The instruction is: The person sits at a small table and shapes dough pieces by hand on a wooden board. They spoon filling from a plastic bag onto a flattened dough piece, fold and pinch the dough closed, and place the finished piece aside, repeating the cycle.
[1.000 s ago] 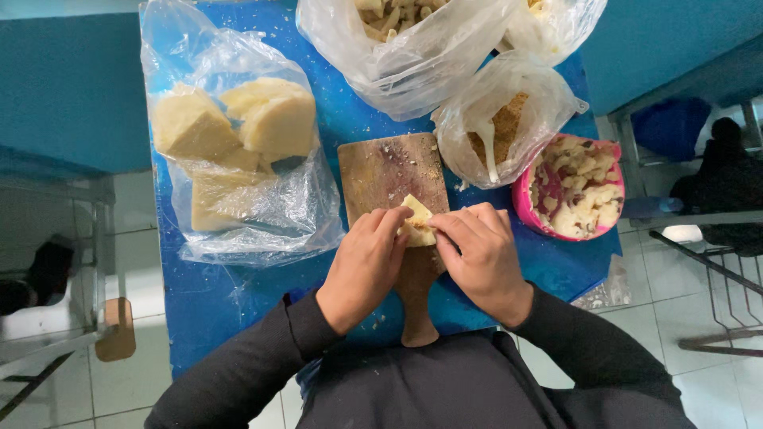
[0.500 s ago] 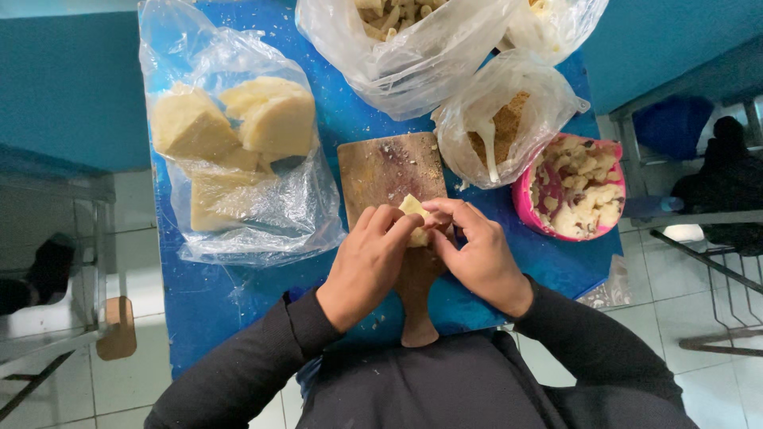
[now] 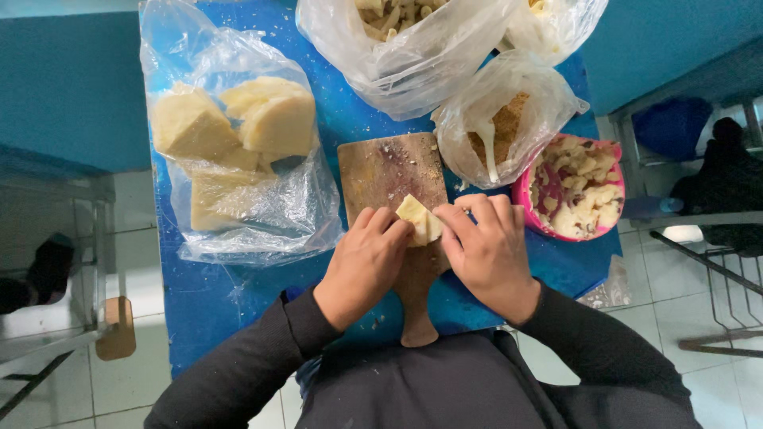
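Both hands meet over the brown wooden cutting board with a short handle (image 3: 391, 179), which lies on the blue table top (image 3: 214, 306) near its front edge, the handle pointing toward the person. The left hand (image 3: 367, 260) curls its fingers around the near left side of a small pale yellow wedge-shaped chunk (image 3: 419, 220), and the right hand (image 3: 486, 250) pinches the same chunk from the right with thumb and fingertips, so both hands are grasping it. The chunk sits just above the board's near end, between the two sets of fingers; whether it touches the wood cannot be told. Crumbs are scattered over the far part of the board. To the left of the board, toward the table's left edge, lies a clear plastic bag of large pale yellow blocks (image 3: 238, 151). At the far edge sits a bigger clear plastic bag of pale cut pieces (image 3: 405, 48). Just right of the board stands a small clear plastic bag with brown crumbly powder (image 3: 501, 119), and beside it, at the right edge, a pink round bowl filled with small pale chunks (image 3: 574, 189). Dark long sleeves (image 3: 238, 373) cover both forearms.
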Action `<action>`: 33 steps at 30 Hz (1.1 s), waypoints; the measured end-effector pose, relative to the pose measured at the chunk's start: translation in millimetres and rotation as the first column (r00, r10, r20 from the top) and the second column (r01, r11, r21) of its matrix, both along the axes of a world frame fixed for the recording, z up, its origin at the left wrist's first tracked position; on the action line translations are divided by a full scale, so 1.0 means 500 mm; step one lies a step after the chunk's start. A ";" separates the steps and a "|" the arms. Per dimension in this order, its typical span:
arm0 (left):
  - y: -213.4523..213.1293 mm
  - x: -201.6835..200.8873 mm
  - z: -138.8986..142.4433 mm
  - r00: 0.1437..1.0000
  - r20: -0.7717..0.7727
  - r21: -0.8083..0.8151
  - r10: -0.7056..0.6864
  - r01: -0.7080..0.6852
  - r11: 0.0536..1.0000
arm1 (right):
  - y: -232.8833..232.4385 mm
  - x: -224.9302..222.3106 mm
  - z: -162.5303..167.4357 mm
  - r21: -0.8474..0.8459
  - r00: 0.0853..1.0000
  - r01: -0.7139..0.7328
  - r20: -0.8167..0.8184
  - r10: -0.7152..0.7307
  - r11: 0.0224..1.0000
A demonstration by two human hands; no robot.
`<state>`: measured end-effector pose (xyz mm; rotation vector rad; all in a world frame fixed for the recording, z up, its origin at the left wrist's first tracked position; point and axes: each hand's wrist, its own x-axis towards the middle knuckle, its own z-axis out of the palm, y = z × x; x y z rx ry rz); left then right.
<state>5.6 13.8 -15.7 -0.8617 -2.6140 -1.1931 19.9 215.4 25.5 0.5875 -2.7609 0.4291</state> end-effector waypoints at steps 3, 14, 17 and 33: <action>-0.001 -0.001 0.002 1.000 0.021 -0.031 0.011 -0.011 0.999 | 0.004 -0.002 0.004 0.042 0.988 -0.154 0.000 0.154 0.987; -0.014 -0.011 0.020 0.998 0.039 -0.003 -0.057 0.057 0.998 | 0.015 -0.036 -0.025 -0.154 0.978 -0.162 0.106 0.179 0.975; -0.009 -0.013 0.015 0.998 0.054 -0.010 -0.019 0.019 1.000 | 0.018 -0.041 -0.027 -0.161 0.973 -0.153 0.148 0.177 0.975; 0.018 -0.017 0.001 0.991 0.038 -0.023 0.132 -0.131 0.991 | -0.006 -0.058 -0.047 -0.168 0.970 -0.010 0.238 0.051 0.986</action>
